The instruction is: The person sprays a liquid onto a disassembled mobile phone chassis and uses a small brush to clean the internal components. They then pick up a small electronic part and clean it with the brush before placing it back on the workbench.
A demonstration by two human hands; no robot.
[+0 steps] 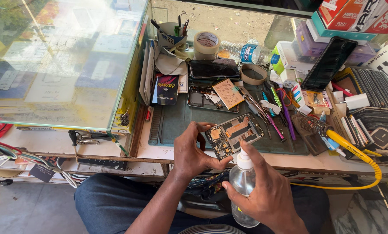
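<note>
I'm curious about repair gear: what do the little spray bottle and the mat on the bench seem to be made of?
The spray bottle in the right hand looks like clear, glossy plastic: you see through it, and its nozzle is opaque white. The work mat looks like dark green matte rubber or silicone, with moulded ridges along its left edge, though I can't be sure which.

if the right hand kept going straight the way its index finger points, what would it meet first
Most likely the opened phone held in the left hand. The right hand grips a clear spray bottle, finger on its nozzle, pointing up toward that phone, though depth is unclear.
</note>
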